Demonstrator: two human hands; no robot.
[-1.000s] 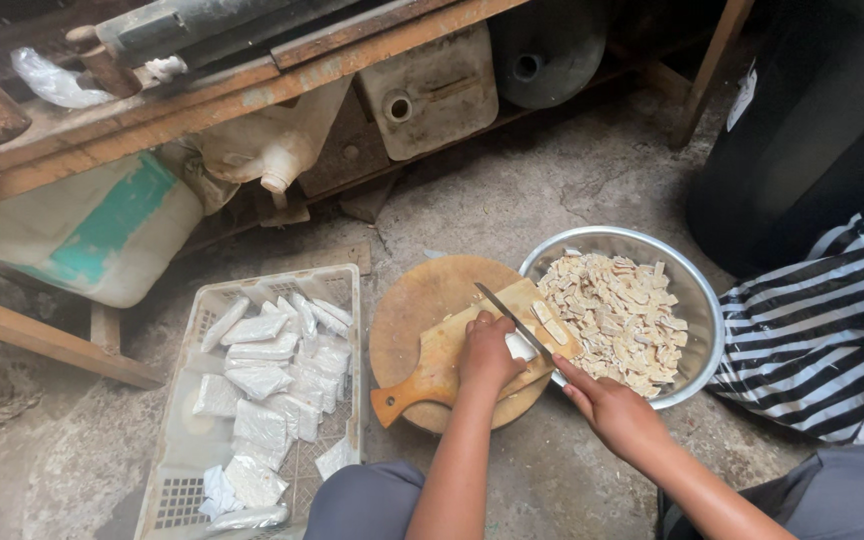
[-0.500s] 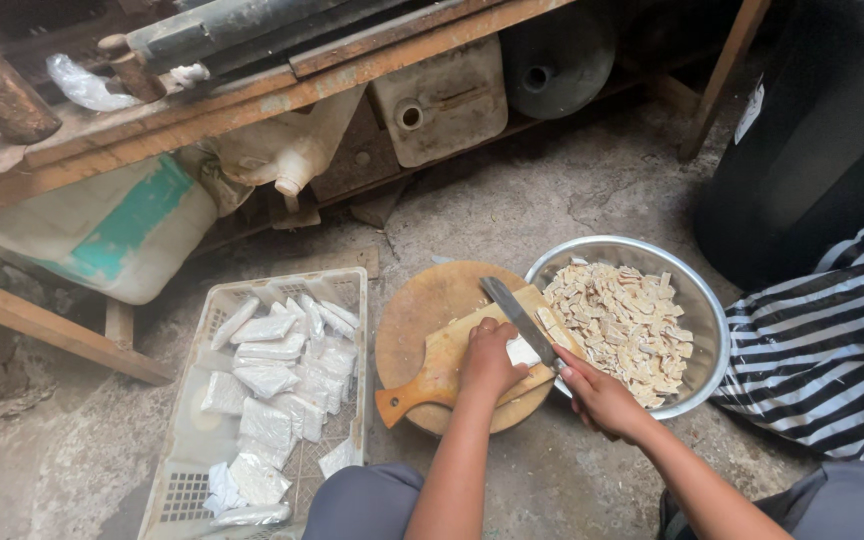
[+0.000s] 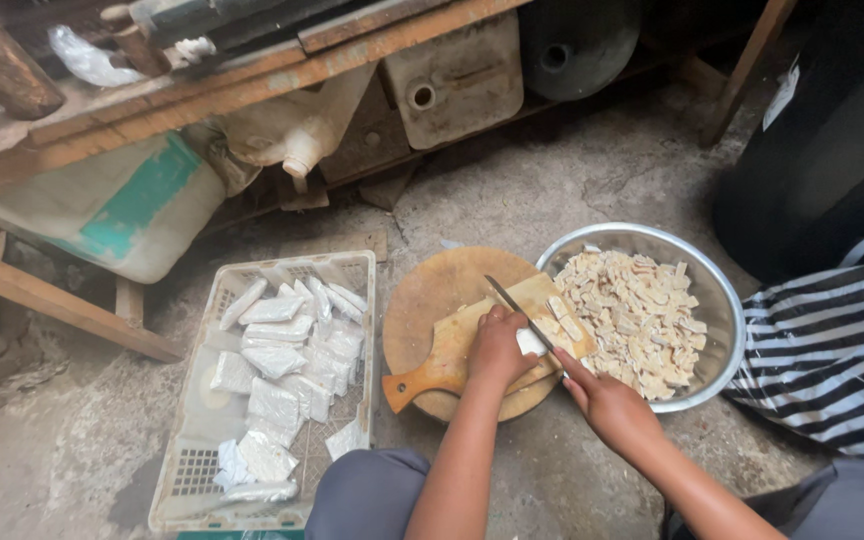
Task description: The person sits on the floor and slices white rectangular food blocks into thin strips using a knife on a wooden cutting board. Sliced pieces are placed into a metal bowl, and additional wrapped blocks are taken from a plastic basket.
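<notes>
Left hand: while pressing a pale block (image 3: 530, 342) on the small handled wooden board (image 3: 457, 350), the left hand (image 3: 500, 348) is curling closed.
Right hand: the right hand (image 3: 607, 405) is gripping the long steel knife (image 3: 518, 312) at centre frame.

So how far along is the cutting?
Done: the round metal bowl holds a heap of pale cut pieces. In hand: the left hand steadies a pale block on the handled wooden board; the right hand works the knife. Left: many wrapped white packets fill the plastic crate.

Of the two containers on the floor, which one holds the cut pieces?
The round metal bowl, right of the chopping board, holds the small cut pieces. The rectangular plastic crate on the left holds whole white-wrapped packets.
</notes>
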